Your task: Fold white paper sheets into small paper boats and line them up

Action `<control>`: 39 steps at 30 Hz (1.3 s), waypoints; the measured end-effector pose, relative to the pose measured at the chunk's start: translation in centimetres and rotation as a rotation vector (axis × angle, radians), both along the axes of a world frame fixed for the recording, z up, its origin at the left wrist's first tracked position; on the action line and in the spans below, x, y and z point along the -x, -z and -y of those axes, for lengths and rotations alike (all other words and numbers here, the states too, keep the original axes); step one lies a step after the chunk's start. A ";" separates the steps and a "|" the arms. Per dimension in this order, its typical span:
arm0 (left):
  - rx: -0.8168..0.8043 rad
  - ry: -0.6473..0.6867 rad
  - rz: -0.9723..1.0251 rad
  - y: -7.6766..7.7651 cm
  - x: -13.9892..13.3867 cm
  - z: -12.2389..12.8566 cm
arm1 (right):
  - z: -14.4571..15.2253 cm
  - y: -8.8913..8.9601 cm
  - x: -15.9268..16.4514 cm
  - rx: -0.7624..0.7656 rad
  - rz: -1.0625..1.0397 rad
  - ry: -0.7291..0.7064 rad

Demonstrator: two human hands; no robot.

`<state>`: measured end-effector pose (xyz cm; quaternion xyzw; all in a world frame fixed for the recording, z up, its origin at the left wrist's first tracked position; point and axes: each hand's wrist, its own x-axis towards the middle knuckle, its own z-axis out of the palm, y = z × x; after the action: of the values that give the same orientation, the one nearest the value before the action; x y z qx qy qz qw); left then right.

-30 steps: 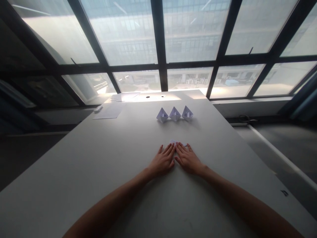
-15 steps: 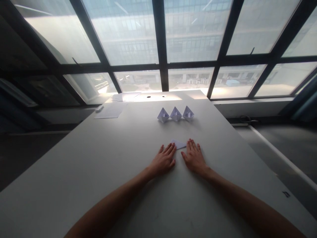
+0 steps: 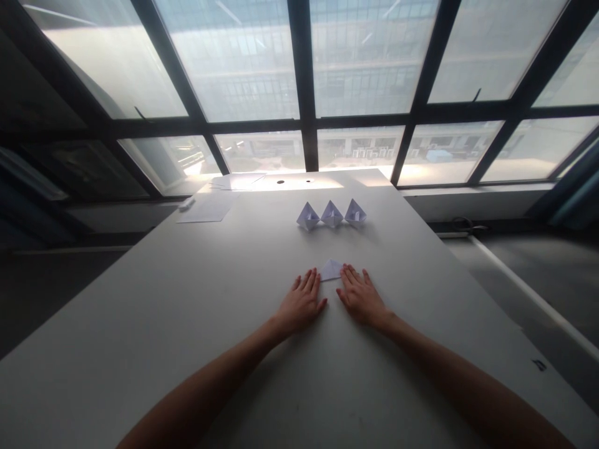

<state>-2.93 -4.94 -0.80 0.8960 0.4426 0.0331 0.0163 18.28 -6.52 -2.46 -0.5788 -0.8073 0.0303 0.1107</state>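
A small folded piece of white paper [image 3: 331, 270], roughly triangular, lies flat on the white table. My left hand [image 3: 302, 300] rests palm down at its left corner, fingers stretched out and touching its edge. On the other side my right hand [image 3: 360, 296] is laid flat, its fingertips covering the paper's right corner. Neither hand grips anything. Just beyond stand three folded paper boats in a row: a left one [image 3: 307, 217], a middle one [image 3: 332, 214] and a right one [image 3: 355, 213].
Flat sheets of paper [image 3: 206, 209] lie at the far left of the white table [image 3: 187, 293], with a small white object [image 3: 186, 204] at their edge. Large windows [image 3: 355, 62] with dark frames rise behind the table. A dark mark [image 3: 539, 365] shows near the right edge.
My left hand has slid slightly left and my right hand slightly left too, onto the paper's right corner. More of the paper's left and middle part shows now.
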 end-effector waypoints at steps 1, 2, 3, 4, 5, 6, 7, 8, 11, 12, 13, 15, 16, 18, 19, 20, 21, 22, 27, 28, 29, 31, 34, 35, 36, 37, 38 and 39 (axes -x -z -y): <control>-0.005 -0.036 0.001 0.1 0.0 0.2 | 0.0 0.0 0.0 0.002 0.001 -0.001; -0.012 -0.068 0.002 0.2 0.0 0.4 | 0.0 0.0 0.0 0.003 0.002 -0.001; -0.019 -0.097 0.004 0.4 -0.1 0.6 | 0.0 0.0 0.0 0.003 0.004 -0.001; -0.028 -0.121 0.008 0.6 -0.2 0.7 | 0.0 0.0 0.0 0.004 0.006 0.000; -0.039 -0.141 0.016 0.8 -0.3 0.8 | 0.0 0.0 0.0 0.004 0.007 0.003; -0.050 -0.161 0.027 1.0 -0.4 0.8 | 0.0 0.0 0.0 0.003 0.008 0.005; -0.062 -0.182 0.044 1.1 -0.6 0.7 | 0.0 0.0 0.0 0.002 0.007 0.008; -0.075 -0.206 0.065 1.2 -0.7 0.7 | 0.0 0.0 0.0 0.000 0.005 0.011; -0.136 -0.243 0.151 1.2 -0.8 0.0 | 0.0 0.0 0.1 -0.007 -0.008 0.016; -0.156 -0.218 0.183 1.0 -0.9 -0.3 | 0.0 0.0 0.1 -0.007 -0.015 0.016; -0.170 -0.169 0.214 0.9 -0.9 -0.6 | 0.0 0.0 0.1 -0.007 -0.024 0.017; -0.173 -0.047 0.264 0.6 -1.0 -1.2 | 0.0 -0.1 0.2 -0.005 -0.045 0.020; -0.163 0.003 0.279 0.5 -1.1 -1.4 | 0.0 -0.1 0.2 -0.006 -0.059 0.018; -0.132 0.046 0.291 0.3 -1.3 -1.6 | 0.1 -0.1 0.2 -0.016 -0.091 0.004; -0.118 0.044 0.291 0.2 -1.3 -1.6 | 0.1 -0.2 0.2 -0.025 -0.109 -0.007; -0.106 0.034 0.291 0.0 -1.3 -1.5 | 0.1 -0.2 0.2 -0.036 -0.128 -0.020; -0.098 0.020 0.292 -0.2 -1.3 -1.5 | 0.0 -0.3 0.2 -0.051 -0.146 -0.030; -0.093 0.008 0.294 -0.4 -1.3 -1.4 | -0.1 -0.4 0.1 -0.068 -0.165 -0.036; -0.090 -0.011 0.310 -1.5 -1.0 -1.1 | -0.6 -0.6 -0.1 -0.151 -0.264 -0.002; -0.092 -0.013 0.316 -1.6 -1.0 -1.1 | -0.6 -0.6 -0.2 -0.159 -0.281 0.002; -0.093 -0.014 0.323 -1.6 -1.0 -1.1 | -0.7 -0.6 -0.3 -0.165 -0.296 0.002; -0.093 -0.013 0.341 -1.6 -0.9 -1.1 | -0.8 -0.6 -0.4 -0.171 -0.319 -0.002; -0.079 0.002 0.367 -1.3 -0.9 -1.3 | -0.8 -0.5 -0.4 -0.175 -0.345 -0.008; -0.073 0.008 0.375 -1.2 -0.8 -1.4 | -0.8 -0.5 -0.4 -0.175 -0.352 -0.010; -0.069 0.013 0.384 -1.1 -0.8 -1.4 | -0.8 -0.5 -0.4 -0.176 -0.359 -0.012; -0.066 0.017 0.392 -1.1 -0.8 -1.5 | -0.9 -0.4 -0.4 -0.177 -0.365 -0.014; -0.064 0.022 0.400 -1.0 -0.8 -1.5 | -0.9 -0.4 -0.4 -0.177 -0.370 -0.015; -0.062 0.026 0.408 -1.0 -0.8 -1.5 | -0.9 -0.4 -0.4 -0.178 -0.375 -0.016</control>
<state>-2.16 -3.43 0.21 0.8763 0.4174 0.2275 0.0784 18.73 -5.61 -2.08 -0.5446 -0.7766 0.0671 0.3096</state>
